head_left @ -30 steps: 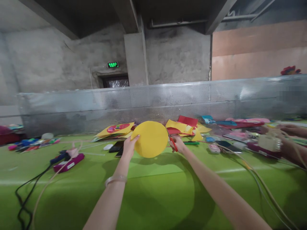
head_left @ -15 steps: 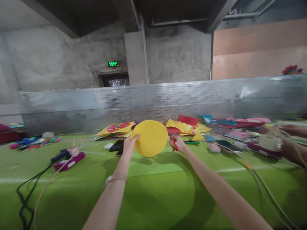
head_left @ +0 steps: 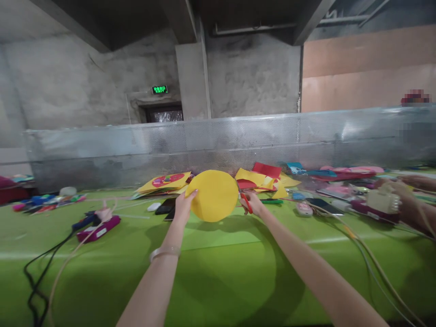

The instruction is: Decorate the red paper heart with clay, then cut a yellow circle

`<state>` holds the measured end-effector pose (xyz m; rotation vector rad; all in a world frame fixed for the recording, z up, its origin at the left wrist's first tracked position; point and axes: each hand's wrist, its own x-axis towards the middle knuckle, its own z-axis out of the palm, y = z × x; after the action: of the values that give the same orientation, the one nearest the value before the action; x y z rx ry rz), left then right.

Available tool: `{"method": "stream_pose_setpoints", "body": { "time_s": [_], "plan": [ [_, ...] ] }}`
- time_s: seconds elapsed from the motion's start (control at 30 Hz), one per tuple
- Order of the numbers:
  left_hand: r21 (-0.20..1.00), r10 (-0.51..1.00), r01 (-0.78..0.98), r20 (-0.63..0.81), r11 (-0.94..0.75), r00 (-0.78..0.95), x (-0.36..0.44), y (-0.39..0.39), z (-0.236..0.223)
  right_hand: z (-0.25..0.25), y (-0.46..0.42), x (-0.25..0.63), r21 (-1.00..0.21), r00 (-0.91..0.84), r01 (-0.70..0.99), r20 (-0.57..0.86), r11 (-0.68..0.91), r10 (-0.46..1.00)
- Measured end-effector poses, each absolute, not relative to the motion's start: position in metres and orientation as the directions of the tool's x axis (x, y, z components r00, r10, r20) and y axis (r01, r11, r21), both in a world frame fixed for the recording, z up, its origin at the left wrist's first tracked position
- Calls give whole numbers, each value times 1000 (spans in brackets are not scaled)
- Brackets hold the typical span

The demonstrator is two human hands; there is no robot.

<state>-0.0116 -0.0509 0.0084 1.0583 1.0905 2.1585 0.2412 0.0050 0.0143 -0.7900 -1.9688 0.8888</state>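
A round yellow paper disc [head_left: 215,196] is held up above the green table. My left hand [head_left: 185,203] grips its left edge, thumb on the near face and the other fingers hidden behind. At the disc's right edge my right hand [head_left: 252,202] is closed around red-handled scissors [head_left: 246,203]. The blades point up and away beside the paper's rim; whether they are parted cannot be made out. Behind the disc lie yellow and red paper sheets [head_left: 267,171] on the right and a stack of yellow sheets with a red printed design [head_left: 165,180] on the left.
Dark phones [head_left: 165,206] and a white case [head_left: 153,207] lie left of the disc. Purple power strips [head_left: 98,230] with cables sit on both sides. Another person's hands [head_left: 413,200] are at the far right. A perforated metal screen [head_left: 218,141] runs along the back.
Hardly anything differs. The disc, my hands and the scissors keep nearly the same place, and the view has shifted very slightly.
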Motion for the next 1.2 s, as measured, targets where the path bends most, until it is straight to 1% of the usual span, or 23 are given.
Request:
{"method": "stream_pose_setpoints", "body": {
  "time_s": [0.5, 0.87, 1.2],
  "plan": [
    [820, 706, -98, 417, -564, -572, -16, -46, 5, 11, 11, 240, -814, -441, 205, 420, 544, 793],
    [815, 706, -125, 401, -566, -584, -10, -52, 10, 11, 11, 241, -812, -465, 174, 430, 557, 774],
    [821, 710, -117, 401, -559, -579, -11, -52, 9, 8, 16, 241, -816, -471, 195, 409, 544, 781]
  ]
}}
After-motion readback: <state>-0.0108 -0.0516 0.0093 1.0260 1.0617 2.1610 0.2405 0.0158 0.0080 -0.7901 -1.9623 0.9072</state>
